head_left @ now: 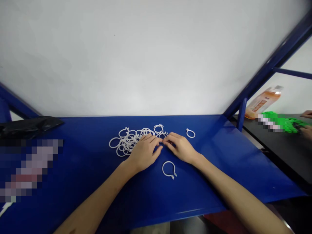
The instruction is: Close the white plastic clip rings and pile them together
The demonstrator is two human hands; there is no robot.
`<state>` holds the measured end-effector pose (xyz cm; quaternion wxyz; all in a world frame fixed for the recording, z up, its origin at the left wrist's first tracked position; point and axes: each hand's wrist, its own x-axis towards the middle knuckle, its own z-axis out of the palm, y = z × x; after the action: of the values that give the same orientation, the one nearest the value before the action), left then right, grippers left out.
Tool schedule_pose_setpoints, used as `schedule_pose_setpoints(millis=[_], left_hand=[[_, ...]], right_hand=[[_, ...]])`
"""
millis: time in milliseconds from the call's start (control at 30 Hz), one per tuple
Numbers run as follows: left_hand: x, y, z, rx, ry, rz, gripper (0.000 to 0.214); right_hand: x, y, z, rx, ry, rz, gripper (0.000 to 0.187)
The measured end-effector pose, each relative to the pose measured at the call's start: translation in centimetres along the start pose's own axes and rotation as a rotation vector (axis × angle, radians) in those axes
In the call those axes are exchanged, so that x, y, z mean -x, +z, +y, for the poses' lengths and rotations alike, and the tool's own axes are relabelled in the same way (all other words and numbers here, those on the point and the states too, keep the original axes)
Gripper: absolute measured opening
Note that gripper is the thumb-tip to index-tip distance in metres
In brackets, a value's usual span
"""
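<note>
A pile of white plastic rings [128, 143] with small clasp ends lies on the blue table. My left hand [145, 151] rests at the right side of this pile, its fingertips closed at the near edge of one white ring [162, 134]. From the other side my right hand [180, 148] pinches the same ring, the two hands' fingertips nearly meeting. Part of the ring is hidden by the fingers. Nearer to me lies a single ring [168, 169] with its clasp undone. Another loose ring [190, 133] is at the back right, beyond my right hand.
The blue tabletop [85, 182] meets a pale wall [146, 65] behind. A black plastic bag [31, 125] lies at the left, by a blurred-out item. Blue frame bars [258, 74] rise on the right. Past them are an orange-labelled bottle [264, 102], green pieces [291, 125] and another person's hand [306, 132].
</note>
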<state>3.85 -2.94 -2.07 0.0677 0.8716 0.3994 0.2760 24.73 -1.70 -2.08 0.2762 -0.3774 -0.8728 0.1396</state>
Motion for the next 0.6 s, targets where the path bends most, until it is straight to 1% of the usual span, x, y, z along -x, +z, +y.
schedule_pose_setpoints(millis=[100,167,233,300,367,400,467,500,600], left_hand=[[0.1,-0.7,0.7,0.052,0.039,-0.056,0.015],[0.3,-1.0,1.1,0.124,0.107,-0.15,0.019],[0.5,-0.9,1.6,0.199,0.187,-0.263,0.023],[0.7,-0.5,2.1,0.238,0.245,-0.347,0.02],[0.8,-0.2,2.4,0.24,0.266,-0.381,0.012],[0.7,-0.1,2.5,0.253,0.262,-0.387,0.012],[0.5,-0.2,2.5,0.324,0.196,-0.356,0.015],[0.3,-0.3,2.4,0.375,0.126,-0.314,0.015],[-0.2,-0.8,1.8,0.552,-0.182,-0.128,0.011]], right_hand=[[0.0,-0.2,0.2,0.07,0.047,0.036,0.012],[0.0,-0.4,0.5,0.125,0.088,0.072,0.013],[-0.1,-0.5,0.8,0.17,0.116,0.093,0.014],[-0.2,-0.7,1.1,0.197,0.125,0.093,0.015],[-0.2,-0.8,1.2,0.204,0.12,0.086,0.015],[-0.2,-0.8,1.2,0.199,0.114,0.08,0.015],[-0.2,-0.9,1.0,0.156,0.102,0.07,0.016],[-0.2,-0.9,0.9,0.114,0.095,0.067,0.018],[-0.2,-1.0,0.2,-0.064,0.079,0.068,0.027]])
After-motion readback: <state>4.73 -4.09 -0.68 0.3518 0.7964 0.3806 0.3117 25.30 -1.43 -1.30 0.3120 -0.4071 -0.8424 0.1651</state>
